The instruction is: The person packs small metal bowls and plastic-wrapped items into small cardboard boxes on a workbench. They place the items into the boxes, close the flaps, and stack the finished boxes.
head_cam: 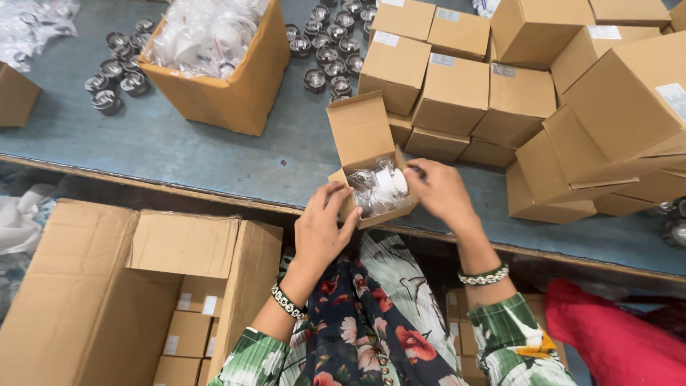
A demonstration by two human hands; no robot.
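Head view: a small carton sits at the table edge, lid flap up, with a plastic-wrapped white part already inside; closing seems to be what is left. The left hand cups the carton's 8 o'clock corner, fingers pressed on its wall. The right hand, at 3 o'clock, pinches the wrap (closed cartons are stacked at 1 o'clock).

Small open brown carton at surface edge, stacked brown cartons with white labels at right, tall open box of bagged parts, big floor carton holding labelled boxes
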